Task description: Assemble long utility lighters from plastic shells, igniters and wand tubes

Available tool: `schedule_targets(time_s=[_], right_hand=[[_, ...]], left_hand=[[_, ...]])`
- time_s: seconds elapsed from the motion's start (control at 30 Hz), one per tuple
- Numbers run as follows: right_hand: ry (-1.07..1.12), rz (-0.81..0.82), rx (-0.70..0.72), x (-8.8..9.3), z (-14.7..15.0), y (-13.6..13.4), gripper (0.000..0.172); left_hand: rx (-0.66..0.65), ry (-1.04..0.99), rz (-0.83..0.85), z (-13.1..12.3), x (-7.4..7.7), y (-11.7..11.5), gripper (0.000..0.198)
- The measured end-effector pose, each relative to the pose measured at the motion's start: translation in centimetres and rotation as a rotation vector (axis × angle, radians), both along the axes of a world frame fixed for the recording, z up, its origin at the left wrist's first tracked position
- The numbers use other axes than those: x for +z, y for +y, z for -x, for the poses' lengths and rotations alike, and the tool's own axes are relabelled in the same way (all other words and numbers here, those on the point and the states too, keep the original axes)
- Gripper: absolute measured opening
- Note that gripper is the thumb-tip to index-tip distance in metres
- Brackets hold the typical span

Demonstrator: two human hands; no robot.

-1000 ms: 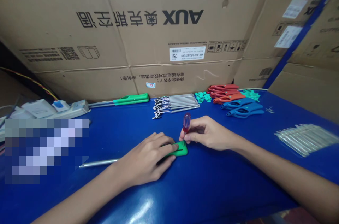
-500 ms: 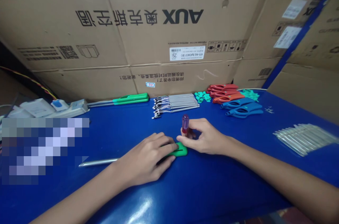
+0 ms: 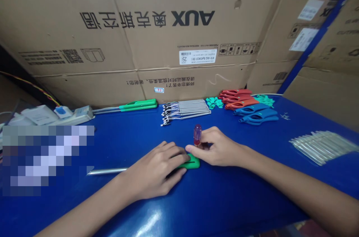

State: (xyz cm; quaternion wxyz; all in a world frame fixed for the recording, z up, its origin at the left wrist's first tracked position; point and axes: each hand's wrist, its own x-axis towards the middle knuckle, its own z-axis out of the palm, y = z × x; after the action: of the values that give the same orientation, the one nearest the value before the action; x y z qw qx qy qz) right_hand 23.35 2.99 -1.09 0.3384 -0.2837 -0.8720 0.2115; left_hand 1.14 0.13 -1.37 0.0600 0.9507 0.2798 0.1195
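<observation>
My left hand (image 3: 161,168) is closed over a green gas lighter (image 3: 194,163), pressing it flat on the blue table. Its slotted green end shows past my fingers, and the metal tube (image 3: 108,171) sticks out left beyond my wrist. In my right hand (image 3: 217,147), a small screwdriver (image 3: 197,134) with a clear purple-red handle stands upright, pinched between thumb and fingers. That hand is right beside the lighter's green end. The screwdriver's shaft and tip are hidden behind my thumb, so I cannot tell whether it touches the lighter.
Along the back lie green-handled lighters (image 3: 138,105), metal tubes with wires (image 3: 193,108), teal caps (image 3: 214,102), and red (image 3: 235,97) and blue handle shells (image 3: 259,114). Bare metal tubes (image 3: 322,146) lie at right. A power strip (image 3: 81,113) sits at left, before a cardboard wall (image 3: 157,50).
The lighter has shifted slightly to the right under my left hand. My right hand and the screwdriver have dropped a little. The rest of the table looks the same.
</observation>
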Motion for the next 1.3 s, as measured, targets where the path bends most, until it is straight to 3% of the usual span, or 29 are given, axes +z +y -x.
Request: schedule_targets(time_s=[0.17, 0.27, 0.3, 0.43, 0.5, 0.7, 0.87, 1.07, 1.17, 1.3], right_hand=[[0.055, 0.074, -0.043, 0.0, 0.0, -0.1, 0.032], [0.123, 0.265, -0.067, -0.1, 0.0, -0.2, 0.017], [0.16, 0.337, -0.066, -0.1, 0.0, -0.2, 0.019], [0.273, 0.502, -0.025, -0.1, 0.1, -0.3, 0.066], [0.28, 0.503, -0.014, 0.0, 0.2, -0.4, 0.07], [0.303, 0.381, 0.007, 0.8, -0.3, -0.8, 0.036], [0.298, 0.253, -0.018, 1.7, -0.8, -0.8, 0.04], [0.344, 0.13, -0.08, 2.0, -0.5, -0.9, 0.022], [0.359, -0.05, -0.071, 1.7, -0.5, -1.0, 0.031], [0.237, -0.353, -0.031, 1.9, -0.8, -1.1, 0.026]], left_hand=[[-0.002, -0.012, -0.015, -0.1, 0.2, -0.1, 0.023], [-0.011, -0.026, -0.013, -0.2, 0.2, 0.0, 0.023], [-0.012, -0.024, -0.01, -0.2, 0.2, 0.0, 0.023], [-0.008, -0.007, 0.002, -0.2, 0.2, 0.0, 0.023], [-0.005, -0.009, -0.002, -0.2, 0.2, 0.0, 0.023], [-0.018, -0.054, -0.013, -0.1, 0.2, 0.0, 0.02], [-0.013, -0.046, 0.011, -0.1, 0.1, 0.1, 0.02], [-0.007, -0.04, 0.004, -0.1, 0.2, 0.0, 0.021], [-0.006, -0.045, -0.009, -0.1, 0.2, -0.1, 0.021], [-0.008, -0.054, -0.017, -0.1, 0.1, 0.0, 0.022]])
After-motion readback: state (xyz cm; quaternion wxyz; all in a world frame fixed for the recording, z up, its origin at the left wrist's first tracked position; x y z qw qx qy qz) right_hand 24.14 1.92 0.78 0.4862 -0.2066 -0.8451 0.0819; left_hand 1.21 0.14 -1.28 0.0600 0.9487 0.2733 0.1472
